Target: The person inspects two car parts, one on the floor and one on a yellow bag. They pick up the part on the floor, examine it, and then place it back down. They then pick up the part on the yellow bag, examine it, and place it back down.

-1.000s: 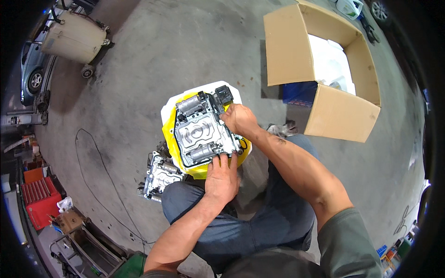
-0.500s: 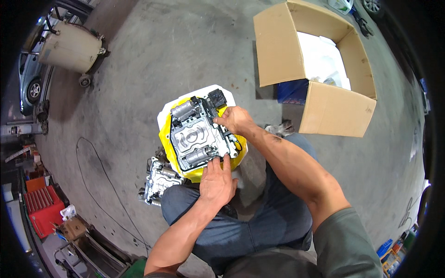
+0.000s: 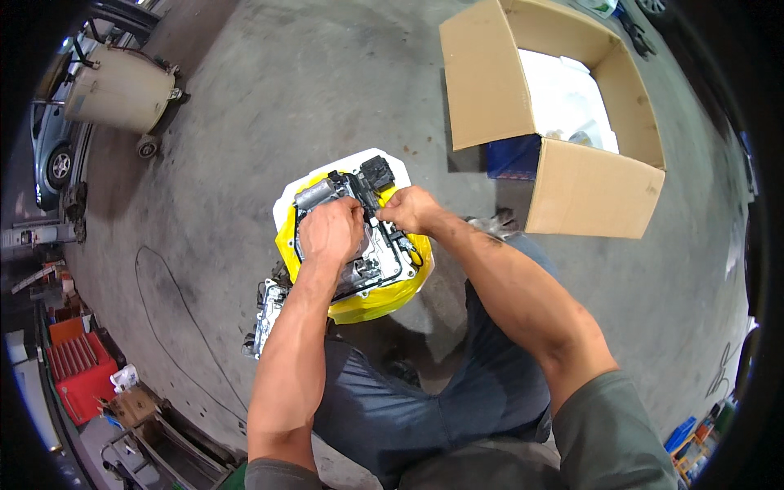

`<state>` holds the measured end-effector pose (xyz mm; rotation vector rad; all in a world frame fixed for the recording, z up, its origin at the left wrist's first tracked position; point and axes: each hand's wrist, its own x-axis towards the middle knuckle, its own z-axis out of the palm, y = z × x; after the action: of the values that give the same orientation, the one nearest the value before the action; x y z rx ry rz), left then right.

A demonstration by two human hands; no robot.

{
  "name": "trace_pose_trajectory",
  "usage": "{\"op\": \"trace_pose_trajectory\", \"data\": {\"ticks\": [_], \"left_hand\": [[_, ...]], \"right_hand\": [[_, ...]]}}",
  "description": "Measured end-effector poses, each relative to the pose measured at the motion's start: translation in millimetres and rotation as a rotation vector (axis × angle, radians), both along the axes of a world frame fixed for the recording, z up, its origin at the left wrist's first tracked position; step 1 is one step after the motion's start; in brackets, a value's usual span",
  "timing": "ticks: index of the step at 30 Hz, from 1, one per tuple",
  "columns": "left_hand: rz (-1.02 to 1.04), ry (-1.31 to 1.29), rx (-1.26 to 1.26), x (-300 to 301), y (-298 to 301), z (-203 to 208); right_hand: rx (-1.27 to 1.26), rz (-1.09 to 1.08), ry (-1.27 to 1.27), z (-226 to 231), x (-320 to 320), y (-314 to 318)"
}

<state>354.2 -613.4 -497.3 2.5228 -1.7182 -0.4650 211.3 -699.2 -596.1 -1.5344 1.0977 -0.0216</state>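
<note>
A metal transmission valve body with silver castings and black plastic parts lies face up on yellow plastic sheeting, over a white base. My left hand reaches across its left side, fingers curled down onto the black strip along its upper middle; the fingertips are partly hidden. From the right, my right hand pinches the edge of that same black strip, close to the left fingertips. A black connector block stands at the unit's far right corner. My left forearm partly covers a second, similar metal unit on the floor.
An open cardboard box with white foam inside stands at the far right, beside a dark blue box. A wheeled beige drum is at far left. A thin cable loops over the concrete floor near a red case.
My left hand has moved from the unit's near edge up and across to its black strip. My right hand stays at nearly the same place on the strip.
</note>
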Motion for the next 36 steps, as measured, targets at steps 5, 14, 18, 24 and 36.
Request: {"op": "trace_pose_trajectory", "data": {"ticks": [5,14,18,24,36], "left_hand": [[0.015,-0.034,0.08,-16.7,-9.4,-11.7],[-0.001,0.011,-0.033,-9.4,1.2,-22.4],[-0.02,0.042,-0.065,-6.7,3.5,-23.7],[-0.07,0.074,-0.074,-3.1,5.9,-26.5],[-0.036,0.244,0.122,-6.5,2.8,-4.9]], "right_hand": [[-0.124,-0.019,-0.034,-7.4,-9.1,2.4],[-0.09,0.002,-0.102,-11.3,-8.5,0.1],[-0.009,0.028,-0.068,-4.0,-7.1,-2.4],[-0.104,0.037,-0.092,-7.4,-7.4,0.2],[-0.193,0.048,-0.1,-7.7,-6.2,1.7]]}}
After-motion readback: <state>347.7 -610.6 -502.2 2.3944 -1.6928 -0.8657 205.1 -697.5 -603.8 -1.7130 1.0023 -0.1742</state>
